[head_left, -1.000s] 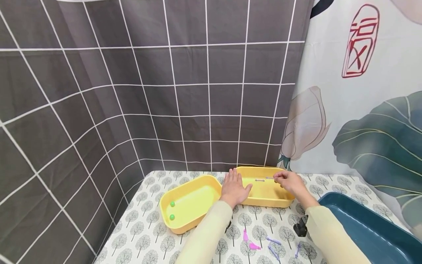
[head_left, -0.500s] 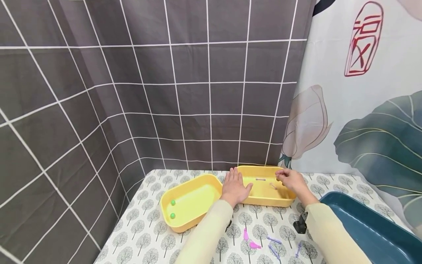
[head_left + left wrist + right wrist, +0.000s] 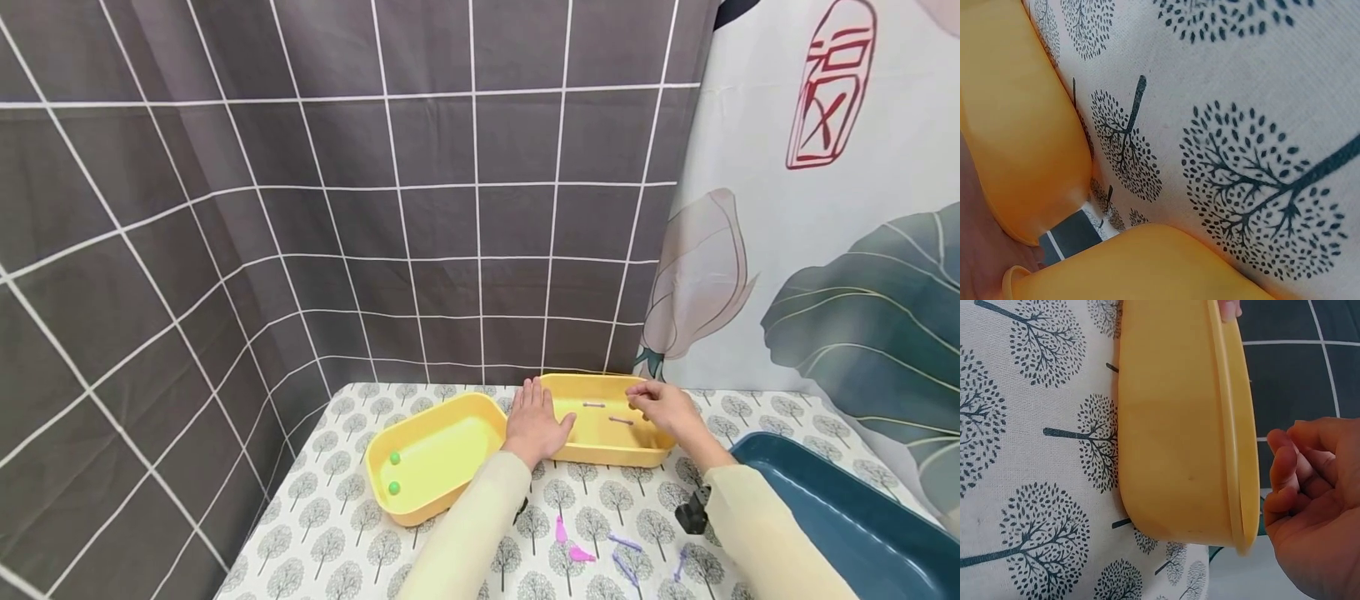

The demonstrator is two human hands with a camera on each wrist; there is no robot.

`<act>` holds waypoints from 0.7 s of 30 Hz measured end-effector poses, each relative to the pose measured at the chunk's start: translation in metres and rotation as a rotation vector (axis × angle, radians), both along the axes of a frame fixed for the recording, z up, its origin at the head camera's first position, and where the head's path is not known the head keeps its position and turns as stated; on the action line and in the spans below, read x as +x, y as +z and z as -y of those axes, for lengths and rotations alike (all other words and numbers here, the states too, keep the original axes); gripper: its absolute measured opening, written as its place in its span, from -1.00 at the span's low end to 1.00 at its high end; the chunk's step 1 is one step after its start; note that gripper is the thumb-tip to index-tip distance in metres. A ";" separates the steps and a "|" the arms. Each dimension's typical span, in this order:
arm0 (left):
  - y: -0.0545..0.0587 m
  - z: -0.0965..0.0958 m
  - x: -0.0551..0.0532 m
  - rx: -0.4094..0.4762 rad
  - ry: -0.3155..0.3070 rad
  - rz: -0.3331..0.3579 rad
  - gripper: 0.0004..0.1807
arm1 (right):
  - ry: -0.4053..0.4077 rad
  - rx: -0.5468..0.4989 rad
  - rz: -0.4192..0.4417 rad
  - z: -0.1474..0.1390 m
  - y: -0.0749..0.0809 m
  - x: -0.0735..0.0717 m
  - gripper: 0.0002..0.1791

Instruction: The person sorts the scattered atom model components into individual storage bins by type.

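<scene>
My left hand (image 3: 531,423), fingers straight, rests over the neighbouring rims of the left yellow tub (image 3: 442,454) and the right yellow tub (image 3: 609,457). Only a bit of that hand (image 3: 975,250) shows at the edge of the left wrist view. Above the right end of the right tub is my right hand (image 3: 666,410). Its fingers (image 3: 1284,465) bend loosely with nothing visible in them. Two small light-purple sticks with knobbed ends lie in the right tub: a far stick (image 3: 594,405) and a nearer stick (image 3: 621,421).
Two green balls (image 3: 394,458) sit in the left tub. Pink pieces (image 3: 581,554) and several purple sticks (image 3: 625,543) lie on the tree-print cloth (image 3: 330,546) in front. A dark blue tub (image 3: 847,508) stands at the right. Curtains hang behind the table.
A purple stick that my right hand pinched has dropped from the fingers into the right tub and now lies near the first one. My left hand has stayed put.
</scene>
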State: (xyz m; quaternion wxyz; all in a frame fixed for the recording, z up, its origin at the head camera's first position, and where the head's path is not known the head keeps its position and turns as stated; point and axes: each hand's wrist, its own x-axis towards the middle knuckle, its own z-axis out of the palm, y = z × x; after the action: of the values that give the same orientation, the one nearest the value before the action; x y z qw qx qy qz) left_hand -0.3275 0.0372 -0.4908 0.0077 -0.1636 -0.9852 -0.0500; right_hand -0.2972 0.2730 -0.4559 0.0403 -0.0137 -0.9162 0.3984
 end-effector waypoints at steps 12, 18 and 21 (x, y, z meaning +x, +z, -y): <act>0.000 0.000 0.000 -0.025 0.002 0.000 -0.16 | 0.049 -0.074 -0.009 -0.002 0.005 0.026 -0.66; 0.000 0.000 0.000 -0.018 0.005 -0.002 -0.16 | 0.101 -0.076 -0.021 -0.004 0.004 0.043 -0.65; 0.000 0.000 0.000 -0.020 0.007 -0.005 -0.16 | 0.108 -0.078 -0.008 -0.004 0.003 0.051 -0.61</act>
State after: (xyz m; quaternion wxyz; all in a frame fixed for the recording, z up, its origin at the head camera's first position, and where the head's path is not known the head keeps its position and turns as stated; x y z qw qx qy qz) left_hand -0.3276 0.0371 -0.4909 0.0085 -0.1605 -0.9862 -0.0397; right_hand -0.2461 0.2772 -0.4531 0.0220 0.0357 -0.8993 0.4354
